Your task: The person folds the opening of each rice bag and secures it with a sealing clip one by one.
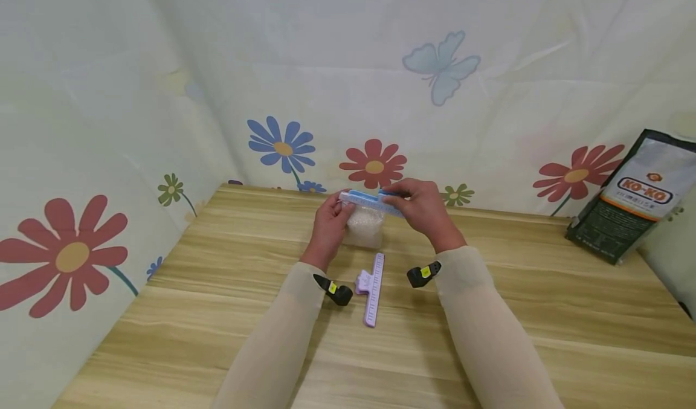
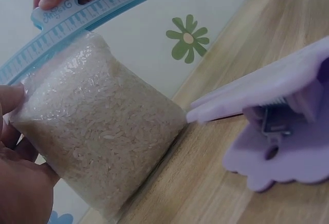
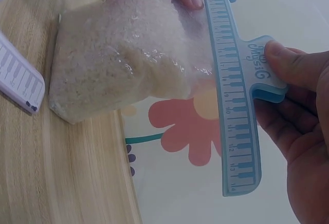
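A clear plastic bag of rice (image 1: 365,229) stands on the table. My left hand (image 1: 328,223) grips its upper left side, with fingers behind and the thumb near the top edge. Across the bag's top lies a long light-blue bag clip (image 3: 234,100) printed with piano keys and numbers. My right hand (image 1: 426,211) pinches this clip by its handle tabs, thumb on the lettered side. In the left wrist view the clip (image 2: 77,31) runs along the gathered plastic above the rice. A matching purple bag clip (image 1: 374,291) lies on the table, nearer than the bag.
A green and silver KO-KO bag (image 1: 633,197) stands at the table's right, near the back. Behind the wood-grain table (image 1: 217,264) hangs a cloth (image 1: 326,64) with printed flowers and a butterfly. Black wrist cameras sit at both sleeves.
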Tool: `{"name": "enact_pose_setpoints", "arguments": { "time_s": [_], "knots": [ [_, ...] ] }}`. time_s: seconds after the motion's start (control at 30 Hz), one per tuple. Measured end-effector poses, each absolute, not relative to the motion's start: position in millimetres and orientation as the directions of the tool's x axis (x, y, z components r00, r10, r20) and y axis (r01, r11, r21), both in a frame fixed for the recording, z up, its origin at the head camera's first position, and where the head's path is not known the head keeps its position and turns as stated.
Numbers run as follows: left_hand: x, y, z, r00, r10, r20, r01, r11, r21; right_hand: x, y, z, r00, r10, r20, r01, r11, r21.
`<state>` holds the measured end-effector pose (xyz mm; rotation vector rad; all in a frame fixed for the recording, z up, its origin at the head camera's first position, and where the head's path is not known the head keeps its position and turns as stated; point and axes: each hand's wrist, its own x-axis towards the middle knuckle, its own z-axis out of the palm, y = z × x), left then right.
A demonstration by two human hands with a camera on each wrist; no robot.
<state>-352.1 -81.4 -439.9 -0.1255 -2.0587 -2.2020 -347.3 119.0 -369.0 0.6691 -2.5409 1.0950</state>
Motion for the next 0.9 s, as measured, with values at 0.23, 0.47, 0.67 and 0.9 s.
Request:
{"name": "enact_pose_setpoints", "arguments": {
  "time_s": [0.23,0.47,0.67,0.9],
  "knots": [
    [-350,-82,-438,-0.992,-0.012,0.126,0.126,-0.059,0.990,-349,116,-370,-0.846,-0.299,0.442,-0.528,0.595,-0.606],
    [-343,-84,-428,-0.997,0.016,0.073,0.072,-0.059,0.996,-349,114,-368,-0.847,-0.305,0.435,-0.526,0.595,-0.607],
    [-352,-84,-441,-0.994,-0.003,0.106,0.106,-0.080,0.991,-348,112,-364,-0.840,-0.314,0.443,-0.538,0.592,-0.600],
    [-351,-82,-441,-0.989,-0.021,0.143,0.144,-0.082,0.986,-349,108,-363,-0.821,-0.344,0.456,-0.567,0.591,-0.574]
  ]
}}
